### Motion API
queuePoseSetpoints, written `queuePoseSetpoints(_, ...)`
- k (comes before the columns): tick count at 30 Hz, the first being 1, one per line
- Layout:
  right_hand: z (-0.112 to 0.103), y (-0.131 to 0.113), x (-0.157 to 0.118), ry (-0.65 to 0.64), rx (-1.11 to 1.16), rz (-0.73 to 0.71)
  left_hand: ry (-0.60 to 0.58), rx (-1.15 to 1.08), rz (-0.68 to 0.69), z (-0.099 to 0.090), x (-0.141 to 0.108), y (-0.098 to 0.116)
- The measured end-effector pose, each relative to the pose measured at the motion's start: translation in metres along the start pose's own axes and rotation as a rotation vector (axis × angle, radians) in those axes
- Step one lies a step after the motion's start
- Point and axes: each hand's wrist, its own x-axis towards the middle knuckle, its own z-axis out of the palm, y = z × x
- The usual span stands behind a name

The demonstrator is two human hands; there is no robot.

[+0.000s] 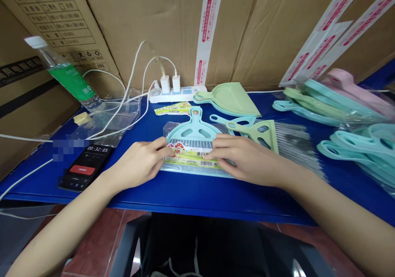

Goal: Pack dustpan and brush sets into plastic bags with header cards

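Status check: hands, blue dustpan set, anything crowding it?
Left hand and right hand, fingers toward opposite ends of label. Blue dustpan set flat, handle pointing away, clear plastic about it. Green brush close by, just beyond right hand.

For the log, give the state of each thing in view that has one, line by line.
Left hand: fingers bent, at the label card's left end
Right hand: fingers bent, at its right end
Blue brush-and-dustpan set: nested, clear plastic around it
Green dustpan: stacked on a blue one
Green brush: lying, bristles rightward
Phone: lit, showing 00:32:05
Bottle: capped
Power strip: chargers plugged in
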Motion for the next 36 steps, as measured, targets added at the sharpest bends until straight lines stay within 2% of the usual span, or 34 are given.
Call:
queuePoseSetpoints(13, 0.0004, -0.0052, 0.0004, -0.002, -0.058, 0.016, -0.050, 0.038, -0.015, -0.0022, -0.0003, 0.0016)
queuePoseSetpoints(36, -0.0001, -0.0038, 0.0002, 0.003, -0.038, 0.020, -0.043, 0.035, -0.018, -0.0011, 0.0000, 0.0010)
